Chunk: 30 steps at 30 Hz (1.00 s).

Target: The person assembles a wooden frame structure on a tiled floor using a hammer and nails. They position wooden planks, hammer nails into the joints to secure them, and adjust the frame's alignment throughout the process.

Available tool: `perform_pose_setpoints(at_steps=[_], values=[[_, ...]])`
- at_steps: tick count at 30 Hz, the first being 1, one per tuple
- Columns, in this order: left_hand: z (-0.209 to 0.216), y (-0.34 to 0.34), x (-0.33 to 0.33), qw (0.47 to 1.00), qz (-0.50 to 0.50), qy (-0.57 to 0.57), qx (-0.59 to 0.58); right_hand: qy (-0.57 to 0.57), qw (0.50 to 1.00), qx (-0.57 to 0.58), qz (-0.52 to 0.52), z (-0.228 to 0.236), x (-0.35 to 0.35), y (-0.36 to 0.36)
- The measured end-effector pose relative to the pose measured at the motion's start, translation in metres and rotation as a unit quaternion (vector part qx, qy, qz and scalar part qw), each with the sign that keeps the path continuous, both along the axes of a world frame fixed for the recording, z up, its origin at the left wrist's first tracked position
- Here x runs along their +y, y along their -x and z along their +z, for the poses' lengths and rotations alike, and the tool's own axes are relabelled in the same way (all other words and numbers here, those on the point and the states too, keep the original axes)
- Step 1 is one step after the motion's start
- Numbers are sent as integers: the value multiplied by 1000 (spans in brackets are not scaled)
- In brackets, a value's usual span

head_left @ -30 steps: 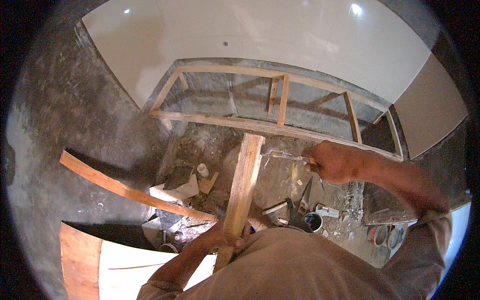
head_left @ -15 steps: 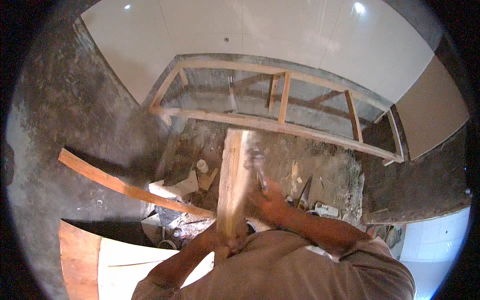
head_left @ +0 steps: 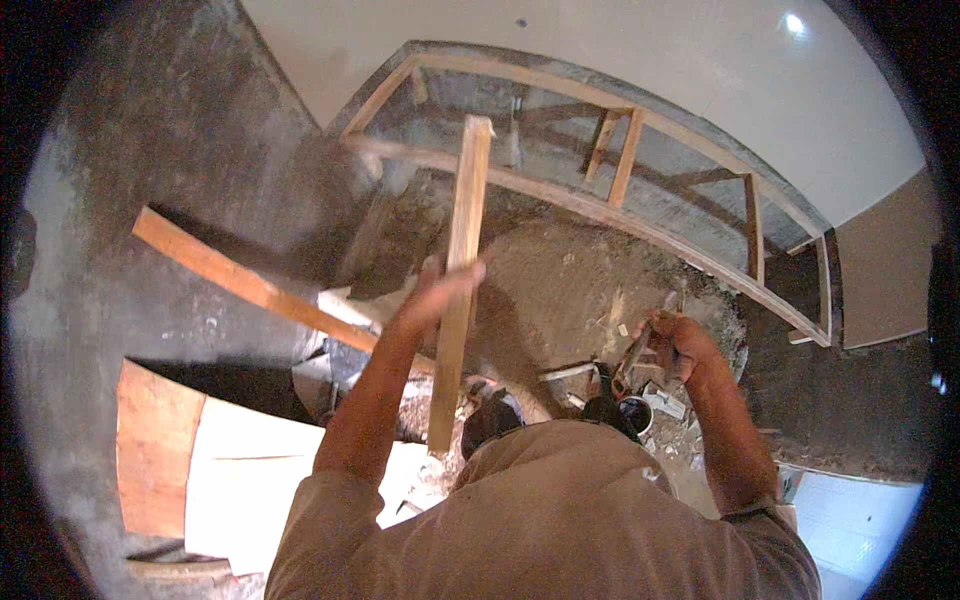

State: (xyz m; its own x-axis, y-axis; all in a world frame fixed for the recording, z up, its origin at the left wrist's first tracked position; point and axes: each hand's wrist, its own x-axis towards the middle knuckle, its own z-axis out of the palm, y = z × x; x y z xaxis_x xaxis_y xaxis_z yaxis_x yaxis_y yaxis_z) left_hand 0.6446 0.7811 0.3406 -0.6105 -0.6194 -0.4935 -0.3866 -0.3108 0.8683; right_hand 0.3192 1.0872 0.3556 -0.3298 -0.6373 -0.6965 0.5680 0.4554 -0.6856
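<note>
A squared length of timber (head_left: 467,205) stands tilted in front of me, its far end raised toward the frame. My left hand (head_left: 440,292) is wrapped round it near its middle. Off to the right, my right hand (head_left: 680,345) is low over the debris with its fingers curled. A long, narrow tool (head_left: 631,362) runs down and left from those fingers; its kind is blurred, and part of it is hidden by the hand.
A wooden frame (head_left: 620,212) with cross pieces lies along the pale wall (head_left: 640,50). At left are a long plank (head_left: 245,285) and white panels (head_left: 255,480). A round container (head_left: 636,413) stands amid rubble by my feet (head_left: 490,420).
My right hand has moved away from the timber, to the right. The left hand has gone farther up and forward with the timber, and the view has shifted.
</note>
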Motion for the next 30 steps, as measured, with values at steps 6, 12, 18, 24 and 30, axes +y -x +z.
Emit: perform_pose_setpoints(at_steps=[6,12,18,24,30], values=[[-9,34,-36,963,171,-124,167,39,981,-189,5,-78,16,15],[-62,83,-34,942,225,-210,135,-138,818,548,110,-133,0,8],[-188,85,5,976,119,133,129,96,940,101,311,-58,-27,-69],[-236,107,140,950,153,-268,53,77,966,120,217,-132,28,-72],[-364,129,266,868,226,-440,-28,34,995,-98,-8,-290,98,-65]])
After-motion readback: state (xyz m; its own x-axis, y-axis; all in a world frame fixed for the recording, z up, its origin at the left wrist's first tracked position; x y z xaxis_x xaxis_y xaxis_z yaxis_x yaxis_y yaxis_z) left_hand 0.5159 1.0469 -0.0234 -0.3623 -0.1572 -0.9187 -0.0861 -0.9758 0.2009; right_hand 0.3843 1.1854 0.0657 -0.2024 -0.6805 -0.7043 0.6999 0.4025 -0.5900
